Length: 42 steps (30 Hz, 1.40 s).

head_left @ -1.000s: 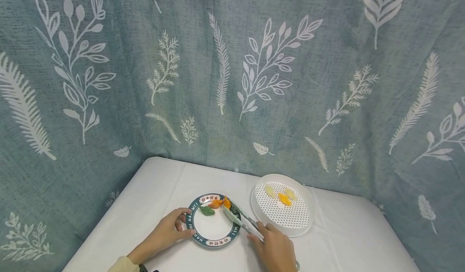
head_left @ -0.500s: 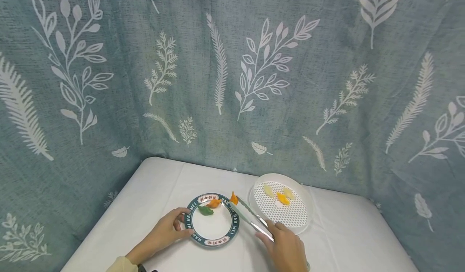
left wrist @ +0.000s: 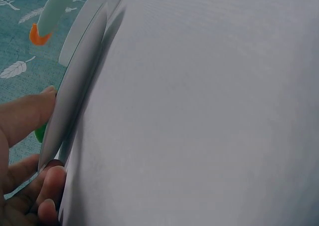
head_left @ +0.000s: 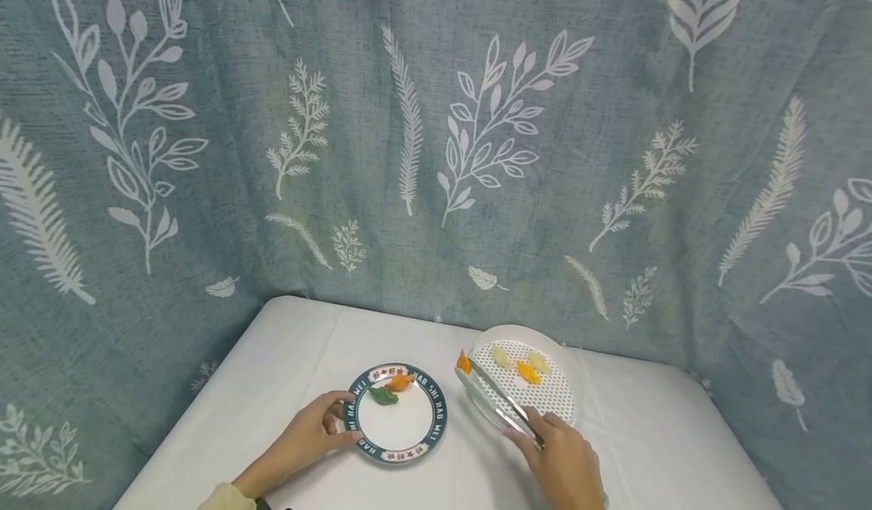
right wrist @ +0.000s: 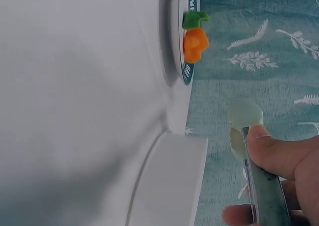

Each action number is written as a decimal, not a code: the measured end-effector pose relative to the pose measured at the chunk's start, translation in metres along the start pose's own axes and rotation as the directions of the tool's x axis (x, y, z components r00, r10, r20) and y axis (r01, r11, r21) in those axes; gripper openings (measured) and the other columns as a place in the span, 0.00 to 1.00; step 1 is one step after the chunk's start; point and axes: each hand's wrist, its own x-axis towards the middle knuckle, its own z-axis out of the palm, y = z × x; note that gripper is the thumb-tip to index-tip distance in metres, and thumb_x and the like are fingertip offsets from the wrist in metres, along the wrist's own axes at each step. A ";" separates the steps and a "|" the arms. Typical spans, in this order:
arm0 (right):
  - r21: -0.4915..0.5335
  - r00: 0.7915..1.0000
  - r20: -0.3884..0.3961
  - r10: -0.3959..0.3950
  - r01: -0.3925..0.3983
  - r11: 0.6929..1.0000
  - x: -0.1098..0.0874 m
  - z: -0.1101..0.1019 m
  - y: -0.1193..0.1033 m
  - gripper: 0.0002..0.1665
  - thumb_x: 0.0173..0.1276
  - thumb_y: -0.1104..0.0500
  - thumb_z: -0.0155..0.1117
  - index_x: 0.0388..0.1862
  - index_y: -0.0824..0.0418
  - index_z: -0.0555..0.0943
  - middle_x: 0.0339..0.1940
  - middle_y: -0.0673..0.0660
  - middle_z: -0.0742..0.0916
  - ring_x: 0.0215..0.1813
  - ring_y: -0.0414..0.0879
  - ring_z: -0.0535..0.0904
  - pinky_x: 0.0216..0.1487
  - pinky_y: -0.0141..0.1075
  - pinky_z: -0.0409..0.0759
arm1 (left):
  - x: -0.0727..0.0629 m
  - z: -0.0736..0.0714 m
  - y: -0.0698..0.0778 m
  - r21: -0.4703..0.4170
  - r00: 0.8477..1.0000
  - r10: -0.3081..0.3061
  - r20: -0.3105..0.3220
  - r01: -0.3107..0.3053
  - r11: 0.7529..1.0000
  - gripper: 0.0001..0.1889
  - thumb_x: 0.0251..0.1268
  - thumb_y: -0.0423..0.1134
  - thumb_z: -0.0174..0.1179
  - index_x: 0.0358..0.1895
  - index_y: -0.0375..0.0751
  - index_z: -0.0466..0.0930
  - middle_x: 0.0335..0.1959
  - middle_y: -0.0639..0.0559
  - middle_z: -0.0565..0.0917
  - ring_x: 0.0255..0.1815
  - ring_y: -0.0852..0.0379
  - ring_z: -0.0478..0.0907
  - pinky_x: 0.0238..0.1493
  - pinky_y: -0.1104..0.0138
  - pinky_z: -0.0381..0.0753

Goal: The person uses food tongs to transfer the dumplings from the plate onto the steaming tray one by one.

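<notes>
Left hand (head_left: 319,428) is curled in on the left rim of the round plate (head_left: 398,428), thumb on one face and fingertips tucked round the edge, so it's a proper pinch. The plate's on the white counter (head_left: 306,343), just right of that hand. On it, toward the far side, there's a green piece (head_left: 384,396) with an orange piece (head_left: 399,383) right next to it.

Next over, a second orange piece (head_left: 463,362) is up at the tips of the tongs (head_left: 477,390), off the plate and by the left edge of the white perforated tray (head_left: 552,398). Tray's got two pale pieces (head_left: 500,356) and a yellow piece (head_left: 527,372) in it. Furthest right, the right hand (head_left: 564,457) grips the tongs, thumb on one arm, fingers on the other, with that raised orange bit out ahead of it to the left.
</notes>
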 end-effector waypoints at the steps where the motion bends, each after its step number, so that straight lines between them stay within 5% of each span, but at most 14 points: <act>1: -0.002 1.000 0.010 0.013 -0.013 1.000 0.001 -0.002 0.002 0.33 0.62 0.37 0.75 0.57 0.59 0.88 0.22 0.44 0.74 0.21 0.40 0.65 0.23 0.37 0.66 | 0.000 0.000 0.000 0.000 1.000 0.001 0.001 -0.001 1.000 0.39 0.49 0.52 0.80 0.66 0.46 0.76 0.41 0.56 0.79 0.34 0.57 0.73 0.34 0.66 0.76; 10: -0.007 0.996 0.038 0.082 -0.081 0.997 0.006 -0.015 0.021 0.34 0.63 0.40 0.76 0.59 0.62 0.86 0.23 0.47 0.77 0.24 0.43 0.67 0.25 0.39 0.68 | -0.001 -0.001 0.002 0.003 1.000 -0.005 -0.002 0.005 1.000 0.39 0.49 0.51 0.81 0.65 0.45 0.77 0.40 0.56 0.78 0.34 0.57 0.72 0.33 0.66 0.75; 18: -0.022 0.998 0.017 0.063 -0.063 0.998 0.008 -0.015 0.041 0.35 0.64 0.39 0.75 0.58 0.63 0.86 0.22 0.47 0.75 0.23 0.43 0.66 0.24 0.40 0.68 | 0.001 -0.001 0.000 0.008 1.000 0.004 -0.003 -0.004 1.000 0.39 0.49 0.51 0.81 0.66 0.46 0.77 0.41 0.56 0.78 0.34 0.57 0.73 0.33 0.66 0.75; 27: -0.064 0.993 0.091 0.071 -0.065 0.996 0.011 -0.014 0.061 0.38 0.66 0.32 0.69 0.57 0.63 0.86 0.22 0.47 0.76 0.24 0.44 0.68 0.24 0.43 0.71 | 0.001 0.000 -0.002 0.002 1.000 0.003 0.004 -0.003 1.000 0.39 0.49 0.52 0.81 0.66 0.46 0.77 0.41 0.55 0.78 0.34 0.57 0.72 0.33 0.66 0.75; 42: -0.086 0.977 0.159 0.145 -0.133 0.987 0.020 -0.016 0.074 0.32 0.63 0.38 0.74 0.51 0.63 0.87 0.20 0.49 0.79 0.22 0.46 0.70 0.22 0.45 0.71 | 0.000 -0.002 -0.001 -0.005 1.000 0.013 0.008 -0.013 1.000 0.39 0.49 0.51 0.81 0.66 0.45 0.77 0.41 0.56 0.78 0.34 0.57 0.72 0.33 0.67 0.75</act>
